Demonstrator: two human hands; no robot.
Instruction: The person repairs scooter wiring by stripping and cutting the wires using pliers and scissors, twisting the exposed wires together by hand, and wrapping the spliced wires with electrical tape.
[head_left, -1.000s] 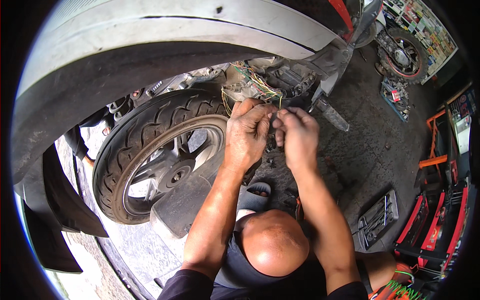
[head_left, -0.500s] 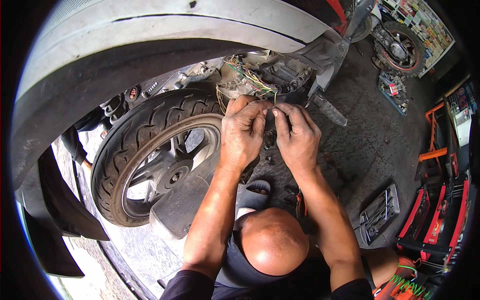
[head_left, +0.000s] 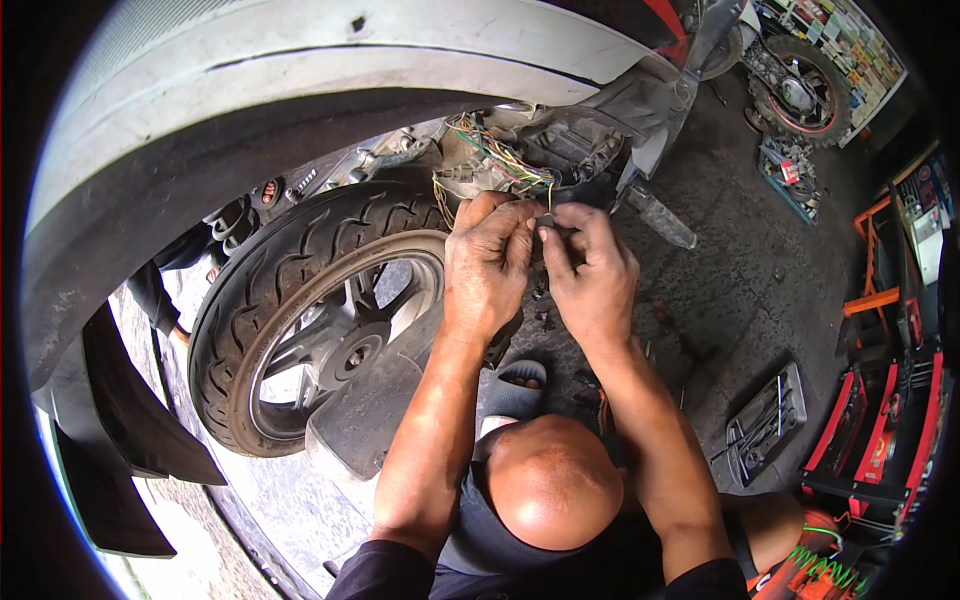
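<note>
My left hand (head_left: 487, 265) and my right hand (head_left: 592, 280) meet in front of the vehicle, fingertips almost touching. Both are closed in a pinch around the lower end of a thin yellow wire (head_left: 551, 186). A small dark piece shows between the fingertips; its kind is too small to tell. That wire hangs from a loose bundle of coloured wires (head_left: 490, 147) in front of a dirty metal engine part (head_left: 580, 150). Just left of my left hand leans a wheel with a black tyre (head_left: 235, 330) and a grey spoked rim.
White and black body panels (head_left: 330, 75) arch overhead. A tray of tools (head_left: 765, 425) lies on the dark floor at right, beside a red and black rack (head_left: 870, 430). Another wheel (head_left: 805, 90) stands far right. My bent knee (head_left: 550, 480) is below my arms.
My right fingers have curled and shifted slightly at the wire end, while my left hand keeps its pinch. The whole view has moved a little.
</note>
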